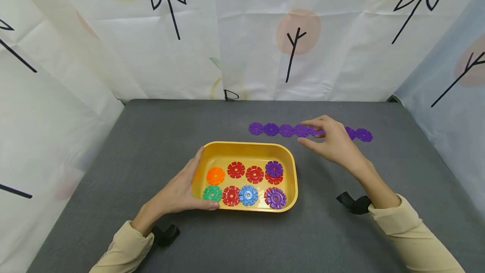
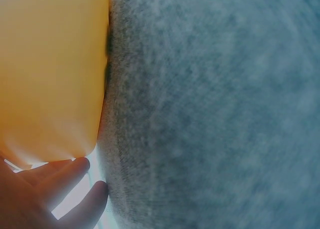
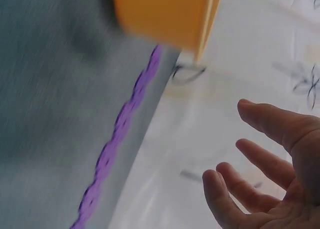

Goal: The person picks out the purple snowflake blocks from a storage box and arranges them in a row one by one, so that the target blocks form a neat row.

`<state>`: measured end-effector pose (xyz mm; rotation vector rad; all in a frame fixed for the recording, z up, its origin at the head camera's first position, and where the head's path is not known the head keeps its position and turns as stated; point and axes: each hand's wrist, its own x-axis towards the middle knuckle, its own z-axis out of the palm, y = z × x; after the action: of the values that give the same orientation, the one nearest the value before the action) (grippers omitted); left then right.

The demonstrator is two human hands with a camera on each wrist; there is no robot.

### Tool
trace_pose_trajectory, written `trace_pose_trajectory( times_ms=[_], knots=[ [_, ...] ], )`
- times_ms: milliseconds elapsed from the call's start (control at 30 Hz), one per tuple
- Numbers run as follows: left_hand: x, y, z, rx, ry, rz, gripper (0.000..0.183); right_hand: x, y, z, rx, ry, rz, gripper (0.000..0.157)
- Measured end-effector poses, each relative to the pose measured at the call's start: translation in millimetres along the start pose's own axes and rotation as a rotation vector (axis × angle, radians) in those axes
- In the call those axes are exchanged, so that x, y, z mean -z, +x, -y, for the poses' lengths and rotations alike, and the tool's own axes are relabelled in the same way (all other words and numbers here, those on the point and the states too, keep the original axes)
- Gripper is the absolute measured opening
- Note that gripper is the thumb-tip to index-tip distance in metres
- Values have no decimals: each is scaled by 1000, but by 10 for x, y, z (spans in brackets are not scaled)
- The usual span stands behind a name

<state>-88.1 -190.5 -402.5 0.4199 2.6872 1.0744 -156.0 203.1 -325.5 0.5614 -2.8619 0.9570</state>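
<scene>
A yellow tray [image 1: 246, 148] sits on the table, gripped at its left end by my left hand [image 1: 179, 188], with the thumb along the front rim. In it lie several red discs [image 1: 254, 175] with notched, flower-like edges, plus an orange disc [image 1: 215, 175], a green disc [image 1: 212, 193], a blue disc [image 1: 248, 195] and two purple discs [image 1: 274, 168], each lying over a red one. Behind the tray stretches a row of purple discs [image 1: 286, 130], partly hidden by my right hand [image 1: 335, 142]. That hand hovers there, holding nothing, fingers and thumb spread apart in the right wrist view.
The grey table [image 1: 170, 125] carries the tray and the purple row near its back edge. A white curtain [image 1: 246, 54] with printed plants hangs behind and along both sides. Black straps [image 1: 354, 203] are on both wrists.
</scene>
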Motion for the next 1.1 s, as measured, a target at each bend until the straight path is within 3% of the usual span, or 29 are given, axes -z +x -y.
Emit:
trace_pose_trajectory(
  times_ms=[233, 500, 733, 967, 1100],
  knots=[
    [7, 2, -1, 1, 4, -3, 139, -260, -86, 310, 86, 23, 75, 38],
    [8, -1, 0, 8, -9, -4, 139, -534, -103, 494, 143, 23, 199, 39],
    [13, -5, -4, 7, -4, -3, 139, -783, -66, 578, 102, -48, 286, 38],
    [5, -5, -5, 7, -7, -1, 139, -966, -31, 626, 34, -151, 313, 38],
    [4, -3, -1, -1, -10, -3, 139, -1023, -31, 627, 36, -155, 325, 40]
  ],
)
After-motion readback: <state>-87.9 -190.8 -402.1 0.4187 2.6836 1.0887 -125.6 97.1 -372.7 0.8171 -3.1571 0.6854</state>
